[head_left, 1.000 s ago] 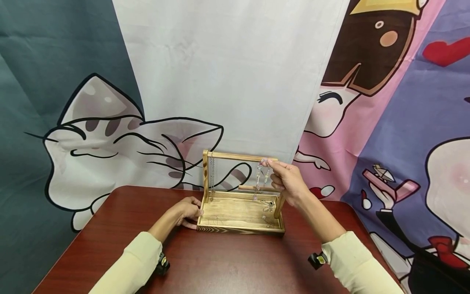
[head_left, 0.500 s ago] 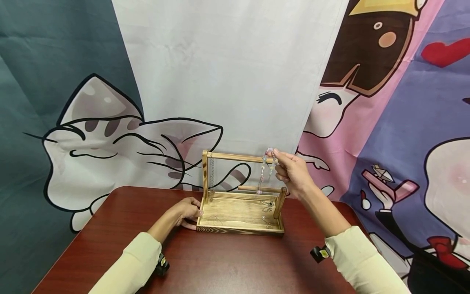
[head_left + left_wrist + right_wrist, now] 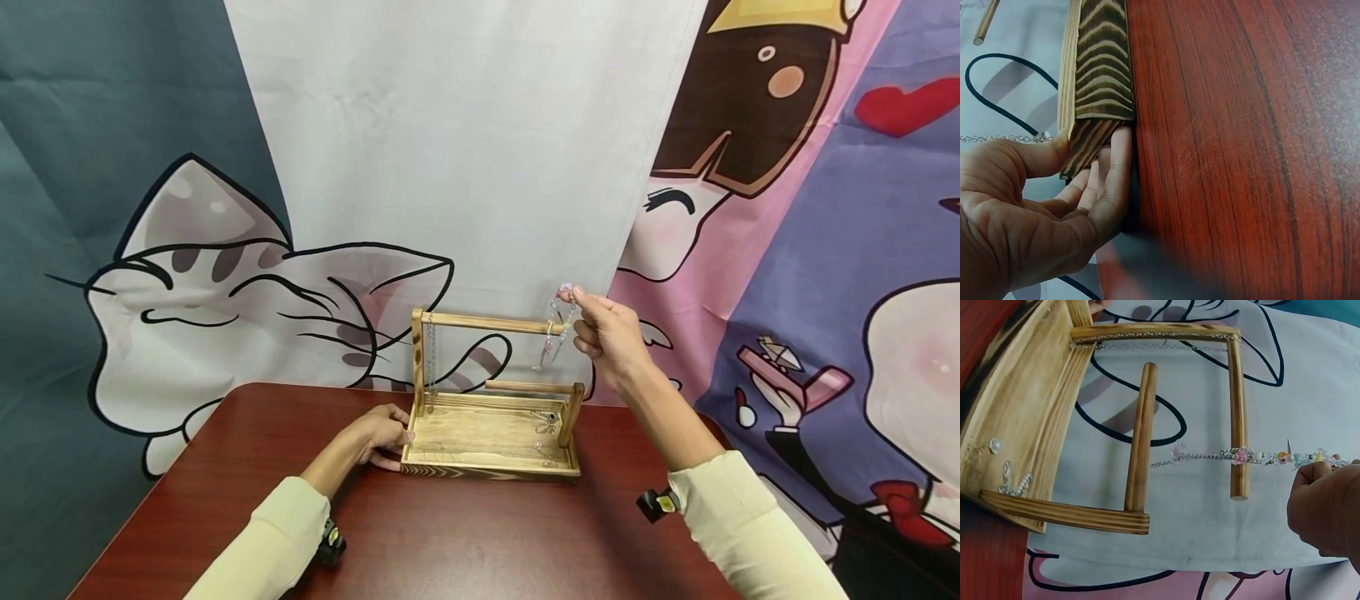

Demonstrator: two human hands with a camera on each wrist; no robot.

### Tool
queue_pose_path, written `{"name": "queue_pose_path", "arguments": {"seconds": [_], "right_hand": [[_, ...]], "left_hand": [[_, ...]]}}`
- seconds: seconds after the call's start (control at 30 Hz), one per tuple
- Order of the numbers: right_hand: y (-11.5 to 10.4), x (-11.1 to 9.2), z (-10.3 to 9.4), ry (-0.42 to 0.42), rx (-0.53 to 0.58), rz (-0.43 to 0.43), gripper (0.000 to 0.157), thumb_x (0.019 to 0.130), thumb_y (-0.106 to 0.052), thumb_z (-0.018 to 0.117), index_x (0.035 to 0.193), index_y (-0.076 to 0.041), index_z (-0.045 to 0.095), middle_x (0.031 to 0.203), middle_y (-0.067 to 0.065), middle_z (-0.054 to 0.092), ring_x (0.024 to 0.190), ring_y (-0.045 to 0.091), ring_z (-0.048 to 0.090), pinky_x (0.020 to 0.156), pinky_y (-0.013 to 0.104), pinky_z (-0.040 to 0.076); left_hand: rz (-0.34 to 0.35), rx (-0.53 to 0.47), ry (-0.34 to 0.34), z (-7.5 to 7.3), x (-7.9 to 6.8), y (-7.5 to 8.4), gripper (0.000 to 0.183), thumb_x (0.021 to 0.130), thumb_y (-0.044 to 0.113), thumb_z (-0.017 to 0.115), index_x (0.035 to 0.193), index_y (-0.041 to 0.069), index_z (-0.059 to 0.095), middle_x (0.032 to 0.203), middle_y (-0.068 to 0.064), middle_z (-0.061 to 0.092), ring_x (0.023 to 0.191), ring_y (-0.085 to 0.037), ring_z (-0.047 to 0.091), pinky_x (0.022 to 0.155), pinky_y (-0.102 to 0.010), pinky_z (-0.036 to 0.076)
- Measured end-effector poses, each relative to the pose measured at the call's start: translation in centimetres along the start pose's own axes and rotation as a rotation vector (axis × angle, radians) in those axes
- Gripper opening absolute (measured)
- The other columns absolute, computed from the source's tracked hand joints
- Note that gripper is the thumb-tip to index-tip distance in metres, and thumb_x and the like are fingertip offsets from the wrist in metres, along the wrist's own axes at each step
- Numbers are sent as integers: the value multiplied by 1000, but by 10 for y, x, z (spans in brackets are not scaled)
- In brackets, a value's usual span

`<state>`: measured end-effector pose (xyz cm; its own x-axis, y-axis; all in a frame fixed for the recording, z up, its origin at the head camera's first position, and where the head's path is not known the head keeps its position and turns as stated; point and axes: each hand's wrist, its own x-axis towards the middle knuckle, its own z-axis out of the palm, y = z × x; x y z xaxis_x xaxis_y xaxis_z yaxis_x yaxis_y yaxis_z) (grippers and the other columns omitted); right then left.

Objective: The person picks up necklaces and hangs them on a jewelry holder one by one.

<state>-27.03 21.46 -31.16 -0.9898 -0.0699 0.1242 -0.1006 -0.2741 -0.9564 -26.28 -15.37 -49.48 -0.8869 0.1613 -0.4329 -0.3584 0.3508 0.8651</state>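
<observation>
A beaded bracelet [image 3: 1259, 456] is held up at the free end of the upper rod [image 3: 487, 322], pinched at its top between the thumb and fingers of the right hand [image 3: 613, 335]. The relation that matters is this: the pinch lies above and just to the right of the rod's free end, while the bracelet hangs down from it — its length roughly upright and slightly slanted — across a rod that runs from side to side. In the right wrist view the rod is crossed by the strand near its tip; whether it is passed around or merely lies in front cannot be told. The right hand is clearly the nearer one. By the left hand [image 3: 378, 429] the left end of the tray [image 3: 465, 433] is gripped, with the thumb at the upper rim and the other fingers tucked beneath.

One bracelet, one tray and two rods are counted, the lower rod [image 3: 528, 387] being carried by the right post [image 3: 572, 415] and the upper by the left post [image 3: 419, 358]. One chain necklace [image 3: 431, 358] is hung beside the left post. In the tray, one silver clump [image 3: 550, 422] and some thin hoops [image 3: 433, 454] are seen — too fine to be counted.
</observation>
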Motion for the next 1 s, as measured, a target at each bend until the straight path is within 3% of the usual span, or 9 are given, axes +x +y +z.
{"name": "queue_pose_path", "arguments": {"seconds": [0.4,0.63,1.0], "right_hand": [[4,8,-13,40,58,2,30,117,-24,64,100,-19,88,53,-13,31,48,1,26,51,20,15],[13,10,-23,75,39,45,26,116,-28,67,101,-20,88,54,-13,32,47,1,30,47,15,25],[30,14,-30,106,24,48,30,116,-26,67,96,-23,89,53,-14,33,48,1,26,50,18,18]], "left_hand": [[1,-9,7,-1,-1,-3,40,104,-1,67,140,-4,50,107,-20,70,96,-29,74,74,-46,74],[-4,-9,16,-1,0,-2,38,104,-2,67,140,-4,52,107,-20,71,94,-28,74,73,-44,74],[2,-8,11,1,1,-2,38,103,-1,68,138,-3,53,104,-19,72,91,-27,73,72,-44,74]]}}
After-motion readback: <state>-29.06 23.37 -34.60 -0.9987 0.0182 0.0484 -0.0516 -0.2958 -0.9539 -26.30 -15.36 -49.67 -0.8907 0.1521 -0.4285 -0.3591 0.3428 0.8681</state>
